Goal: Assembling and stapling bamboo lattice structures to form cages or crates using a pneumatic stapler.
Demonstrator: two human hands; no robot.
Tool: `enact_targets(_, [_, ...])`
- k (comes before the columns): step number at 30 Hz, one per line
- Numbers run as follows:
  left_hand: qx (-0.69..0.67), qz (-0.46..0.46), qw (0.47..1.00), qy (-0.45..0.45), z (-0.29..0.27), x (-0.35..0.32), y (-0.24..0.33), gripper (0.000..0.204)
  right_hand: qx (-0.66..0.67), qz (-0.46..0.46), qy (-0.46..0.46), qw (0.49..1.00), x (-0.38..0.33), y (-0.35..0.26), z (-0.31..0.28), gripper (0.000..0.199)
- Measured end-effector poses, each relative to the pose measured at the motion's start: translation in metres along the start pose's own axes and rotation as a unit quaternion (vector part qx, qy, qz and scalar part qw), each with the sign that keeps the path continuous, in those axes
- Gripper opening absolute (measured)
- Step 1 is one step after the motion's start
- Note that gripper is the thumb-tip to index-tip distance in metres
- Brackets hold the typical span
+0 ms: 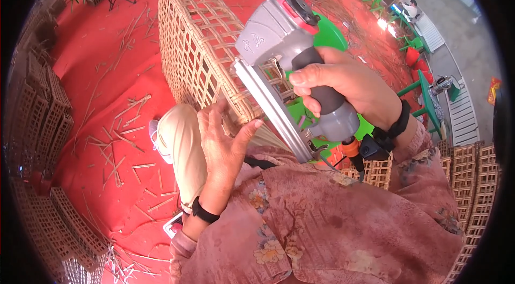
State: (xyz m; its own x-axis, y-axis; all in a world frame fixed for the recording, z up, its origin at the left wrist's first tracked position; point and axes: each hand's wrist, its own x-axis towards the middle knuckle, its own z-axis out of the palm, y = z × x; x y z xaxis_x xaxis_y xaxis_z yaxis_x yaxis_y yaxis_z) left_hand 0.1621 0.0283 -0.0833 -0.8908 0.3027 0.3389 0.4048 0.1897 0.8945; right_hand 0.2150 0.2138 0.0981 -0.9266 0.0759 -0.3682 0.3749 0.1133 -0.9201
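Note:
My right hand point(348, 83) is wrapped round the black grip of a grey and red pneumatic staple gun point(271, 29). The gun's silver magazine slants down toward my lap, and an orange-and-black air fitting hangs at the handle's end. Beyond the magazine stands a tan woven rattan basket point(188, 42), box-shaped with an open lattice. My left hand point(220, 139) grips its near lower corner, thumb at the edge and fingers against the lattice. The gun's body and magazine hide part of the basket's right side. The gun's nose is close to the far right of the basket, apparently apart from it.
Loose cane strips point(118, 144) litter the red floor covering point(107, 69). Stacked woven panels point(40, 112) line the left, with more lattice pieces point(472, 176) at the right. A green table point(429, 99) and another person point(411, 9) are at the far right.

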Motion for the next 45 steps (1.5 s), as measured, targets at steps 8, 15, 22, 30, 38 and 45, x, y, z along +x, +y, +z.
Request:
enact_targets(8, [-0.010,0.017,1.000,-0.007,0.000,0.000,-0.003,0.068,0.058,0.006,-0.010,0.998,0.020,-0.003,0.000,0.027])
enact_targets(15, [-0.005,0.010,1.000,-0.007,-0.001,0.000,-0.002,0.069,0.043,0.024,-0.015,0.999,0.023,-0.013,0.003,0.025])
enact_targets(22, [-0.034,-0.015,0.999,-0.005,-0.003,0.000,0.003,0.067,0.034,0.049,-0.017,0.998,0.029,-0.025,0.008,0.022])
enact_targets(30, [-0.029,0.006,1.000,-0.001,-0.006,0.001,0.007,0.063,0.024,0.046,-0.015,0.999,0.031,-0.028,0.013,0.021])
enact_targets(38, [-0.028,0.011,0.999,-0.009,-0.006,0.001,0.007,0.058,-0.002,0.043,-0.002,0.999,0.034,-0.029,0.013,0.023])
enact_targets(45, [-0.018,0.029,0.999,0.016,-0.003,-0.001,0.001,0.058,-0.031,0.069,-0.020,0.997,0.043,-0.029,0.012,0.021])
